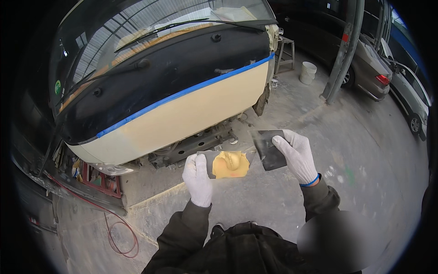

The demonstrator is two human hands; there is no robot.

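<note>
The left hand [199, 180] grips a plate [210, 164] carrying yellow putty [231, 165]. The right hand [299, 157] pinches a dark sheet [270, 154] just right of the plate. Beyond both stands a van [200, 109], blue tape [182, 93] crossing its front.

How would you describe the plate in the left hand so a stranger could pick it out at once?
Find the large vehicle front with its cream lower panel. Nearer the camera, the white-gloved left hand holds the grey plate. Unlike the dark sheet in the right hand, it carries a thick mound of yellow paste.
</note>
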